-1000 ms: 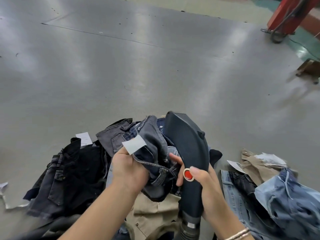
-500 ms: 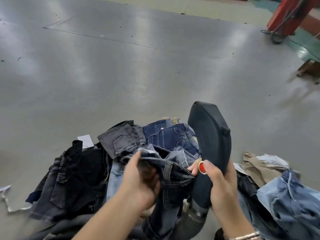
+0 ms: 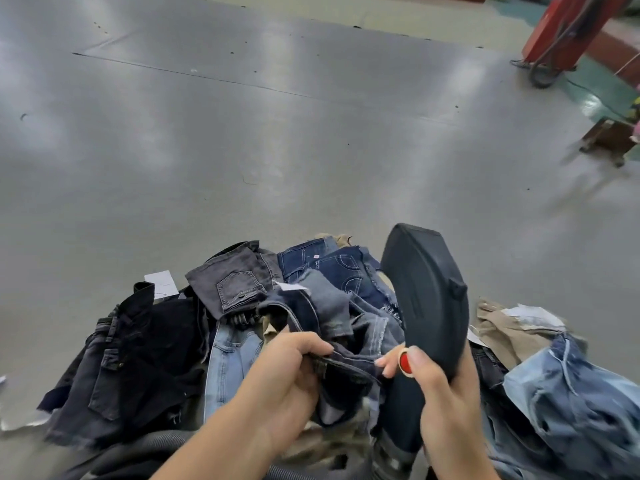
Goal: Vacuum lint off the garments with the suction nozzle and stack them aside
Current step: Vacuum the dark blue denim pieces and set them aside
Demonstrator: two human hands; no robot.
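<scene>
1. The left hand is gripping a dark denim garment by its waistband, fingers curled over the edge, just left of the suction nozzle.
2. The right hand is wrapping around the lower handle of the suction nozzle, with the thumb lying beside the red button and the fingertips touching the held garment.
3. The suction nozzle is standing upright and tilted slightly, its broad dark head rising above the pile of garments, which is lying on the table to the nozzle's left and behind it.
4. A ribbed hose is running down from the nozzle's base toward the bottom edge.
5. Right of the nozzle, light blue jeans and a tan garment are lying together.
6. Far beyond the nozzle, at the upper right, a red machine base is standing on the green floor.
</scene>
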